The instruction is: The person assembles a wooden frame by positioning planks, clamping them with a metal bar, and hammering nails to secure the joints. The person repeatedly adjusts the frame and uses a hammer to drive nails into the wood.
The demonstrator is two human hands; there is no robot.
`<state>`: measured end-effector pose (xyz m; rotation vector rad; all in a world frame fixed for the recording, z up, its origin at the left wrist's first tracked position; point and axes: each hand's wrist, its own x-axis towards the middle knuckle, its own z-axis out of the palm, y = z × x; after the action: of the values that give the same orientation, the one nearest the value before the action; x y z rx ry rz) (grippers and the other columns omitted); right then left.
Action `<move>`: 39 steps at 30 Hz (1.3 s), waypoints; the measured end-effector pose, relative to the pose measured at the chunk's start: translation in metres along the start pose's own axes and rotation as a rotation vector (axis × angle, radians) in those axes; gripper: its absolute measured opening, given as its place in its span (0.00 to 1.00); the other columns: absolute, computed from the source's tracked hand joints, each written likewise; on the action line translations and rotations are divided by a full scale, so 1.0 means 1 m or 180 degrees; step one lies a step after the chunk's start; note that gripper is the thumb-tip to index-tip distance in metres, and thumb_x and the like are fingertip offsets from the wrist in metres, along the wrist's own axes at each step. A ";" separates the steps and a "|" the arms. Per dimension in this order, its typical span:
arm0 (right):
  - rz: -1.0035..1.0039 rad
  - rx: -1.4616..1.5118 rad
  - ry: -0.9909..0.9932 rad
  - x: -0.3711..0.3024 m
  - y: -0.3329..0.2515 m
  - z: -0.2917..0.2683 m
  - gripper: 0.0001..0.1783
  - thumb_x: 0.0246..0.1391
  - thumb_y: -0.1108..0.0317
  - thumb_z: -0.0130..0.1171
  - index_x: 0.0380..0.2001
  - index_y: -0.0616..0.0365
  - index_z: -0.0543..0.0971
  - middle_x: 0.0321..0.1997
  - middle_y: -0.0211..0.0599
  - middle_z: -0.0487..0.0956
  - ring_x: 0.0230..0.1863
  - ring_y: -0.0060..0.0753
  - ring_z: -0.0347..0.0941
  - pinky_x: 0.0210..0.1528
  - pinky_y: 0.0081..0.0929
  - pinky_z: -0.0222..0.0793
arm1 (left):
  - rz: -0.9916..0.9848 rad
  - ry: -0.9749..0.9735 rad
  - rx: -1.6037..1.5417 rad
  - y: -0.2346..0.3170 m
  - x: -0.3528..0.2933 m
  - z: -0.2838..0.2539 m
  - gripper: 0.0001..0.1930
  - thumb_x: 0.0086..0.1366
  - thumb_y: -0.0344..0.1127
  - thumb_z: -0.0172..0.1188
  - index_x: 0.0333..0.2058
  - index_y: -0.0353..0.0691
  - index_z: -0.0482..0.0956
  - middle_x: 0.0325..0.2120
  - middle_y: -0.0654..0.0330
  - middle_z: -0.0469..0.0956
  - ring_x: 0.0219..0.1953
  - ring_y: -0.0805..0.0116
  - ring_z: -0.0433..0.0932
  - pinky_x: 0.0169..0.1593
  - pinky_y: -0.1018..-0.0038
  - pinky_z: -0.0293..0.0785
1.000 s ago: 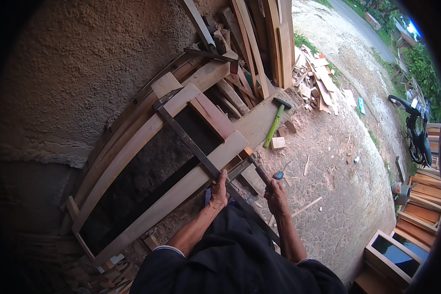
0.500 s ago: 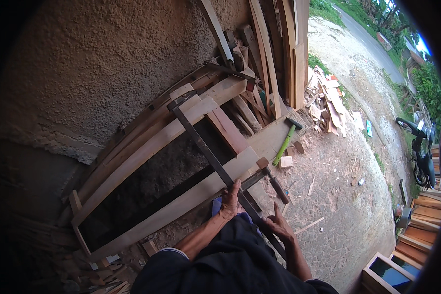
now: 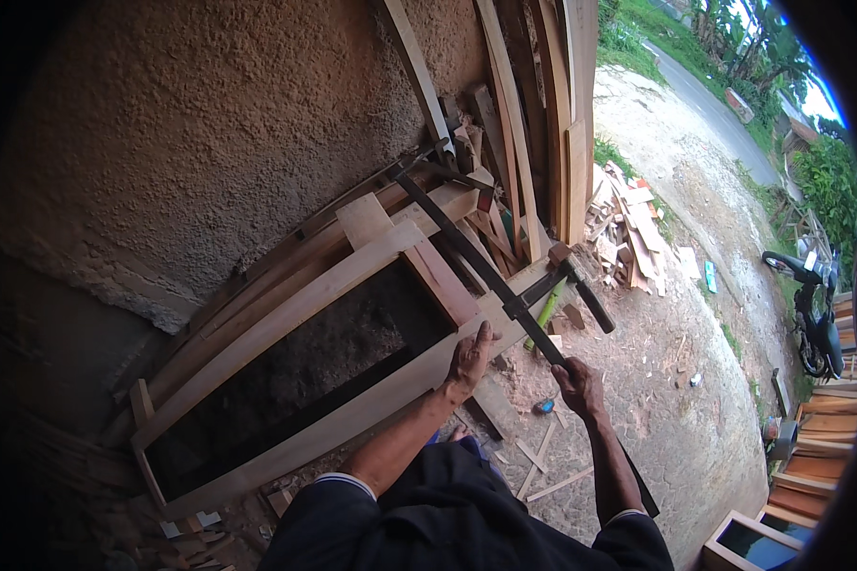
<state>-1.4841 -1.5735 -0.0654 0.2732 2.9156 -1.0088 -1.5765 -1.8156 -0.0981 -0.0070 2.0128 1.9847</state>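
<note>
The wooden frame [image 3: 295, 324] leans tilted against the rough plastered wall [image 3: 190, 124], and its long rectangular opening holds nothing but dark shadow, through which the wall shows. A long dark metal bar clamp [image 3: 476, 257] lies diagonally across the frame, running from the stacked boards at 12 o'clock down toward 5 o'clock. The left hand [image 3: 470, 360] rests on the lower rail of the frame, fingers curled over its edge, just beside the clamp bar. The right hand [image 3: 579, 388] is closed around the lower part of the clamp bar, at 4 o'clock from the left hand. A hammer [image 3: 579, 290] lies against the clamp at 1 o'clock from the right hand; whether it rests on the frame cannot be told. Upright planks [image 3: 533, 114] stand against the wall at 12 o'clock, crowding the upper end of the frame. A pile of offcuts [image 3: 638, 228] lies at 2 o'clock, and thin wood strips [image 3: 543, 457] are scattered near the person's knees. Open dirt ground [image 3: 676, 400] extends at 3 o'clock, toward a parked motorcycle [image 3: 809, 305] well apart. A small glazed box [image 3: 752, 542] sits at 5 o'clock.
</note>
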 end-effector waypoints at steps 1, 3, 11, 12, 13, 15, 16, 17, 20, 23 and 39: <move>0.0199 -0.0201 -0.0195 0.012 0.007 -0.001 0.20 0.62 0.50 0.57 0.34 0.59 0.80 0.28 0.49 0.78 0.31 0.52 0.77 0.34 0.44 0.69 | 0.0003 -0.0126 -0.0119 -0.003 -0.016 -0.007 0.34 0.74 0.63 0.45 0.37 0.34 0.82 0.15 0.74 0.60 0.20 0.82 0.58 0.26 0.78 0.57; 0.0126 -0.0268 -0.0190 0.033 0.018 0.004 0.20 0.62 0.50 0.58 0.34 0.58 0.80 0.29 0.49 0.79 0.32 0.52 0.78 0.34 0.45 0.69 | 0.0149 -0.0210 -0.0001 -0.007 -0.049 -0.023 0.31 0.76 0.59 0.46 0.40 0.32 0.83 0.17 0.72 0.63 0.22 0.82 0.61 0.28 0.78 0.63; 0.0073 -0.0387 -0.0350 0.076 0.041 0.037 0.22 0.62 0.45 0.57 0.36 0.55 0.82 0.30 0.51 0.81 0.37 0.57 0.80 0.38 0.50 0.73 | -0.0167 -0.0039 0.0597 -0.012 -0.130 -0.105 0.25 0.77 0.49 0.47 0.40 0.30 0.83 0.30 0.59 0.78 0.36 0.71 0.76 0.43 0.72 0.71; 0.0054 -0.0421 -0.0361 0.080 0.041 0.040 0.22 0.62 0.45 0.57 0.36 0.55 0.82 0.30 0.51 0.81 0.37 0.57 0.80 0.38 0.50 0.73 | -0.0099 0.0057 0.0592 -0.012 -0.135 -0.109 0.25 0.77 0.49 0.48 0.39 0.32 0.83 0.25 0.65 0.72 0.31 0.76 0.70 0.37 0.74 0.67; 0.0006 -0.0422 -0.0388 0.083 0.042 0.042 0.22 0.62 0.45 0.56 0.36 0.55 0.82 0.31 0.50 0.82 0.37 0.56 0.80 0.39 0.50 0.73 | 0.0055 0.0156 0.0627 -0.013 -0.138 -0.112 0.25 0.77 0.50 0.48 0.38 0.34 0.84 0.19 0.72 0.66 0.25 0.82 0.63 0.30 0.77 0.63; -0.0051 -0.0405 -0.0496 0.088 0.044 0.046 0.23 0.62 0.45 0.56 0.35 0.55 0.82 0.30 0.50 0.82 0.37 0.56 0.80 0.39 0.50 0.73 | -0.0028 0.0230 0.0705 -0.015 -0.143 -0.116 0.24 0.77 0.49 0.48 0.37 0.34 0.84 0.18 0.73 0.64 0.23 0.83 0.61 0.28 0.77 0.59; -0.0046 -0.0429 -0.0540 0.090 0.046 0.048 0.23 0.63 0.45 0.56 0.35 0.55 0.82 0.30 0.50 0.82 0.37 0.56 0.80 0.39 0.50 0.73 | 0.0001 0.0274 0.0794 -0.017 -0.146 -0.118 0.23 0.77 0.49 0.49 0.37 0.34 0.85 0.17 0.74 0.63 0.23 0.84 0.59 0.26 0.78 0.57; -0.0080 -0.0383 -0.0561 0.093 0.048 0.049 0.23 0.63 0.45 0.56 0.35 0.55 0.81 0.31 0.50 0.82 0.37 0.56 0.80 0.39 0.49 0.73 | -0.0047 0.0236 0.0782 -0.020 -0.147 -0.119 0.23 0.77 0.49 0.49 0.37 0.35 0.85 0.17 0.74 0.63 0.23 0.84 0.59 0.26 0.78 0.57; -0.0093 -0.0322 -0.0590 0.100 0.054 0.051 0.23 0.63 0.45 0.56 0.36 0.56 0.81 0.31 0.51 0.82 0.38 0.55 0.80 0.39 0.48 0.73 | -0.0290 0.0078 0.0865 -0.028 -0.155 -0.124 0.23 0.77 0.48 0.49 0.38 0.33 0.85 0.23 0.67 0.71 0.29 0.77 0.67 0.34 0.75 0.64; -0.0113 -0.0298 -0.0730 0.104 0.061 0.054 0.23 0.62 0.45 0.57 0.40 0.57 0.78 0.35 0.50 0.82 0.40 0.55 0.80 0.40 0.48 0.72 | -0.0654 -0.0077 0.1021 -0.034 -0.165 -0.132 0.24 0.77 0.47 0.49 0.40 0.30 0.84 0.36 0.52 0.86 0.42 0.64 0.83 0.49 0.69 0.77; 0.0049 0.0145 -0.0553 0.102 0.079 0.077 0.23 0.60 0.52 0.63 0.47 0.55 0.68 0.30 0.51 0.81 0.35 0.56 0.80 0.37 0.47 0.72 | -0.2396 0.0838 0.0294 -0.070 -0.278 -0.230 0.43 0.69 0.74 0.41 0.41 0.33 0.84 0.12 0.73 0.58 0.13 0.82 0.56 0.19 0.79 0.54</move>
<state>-1.5715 -1.5450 -0.1843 0.1985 2.7346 -1.0415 -1.3464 -2.1019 -0.1067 -0.9033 1.8446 1.4512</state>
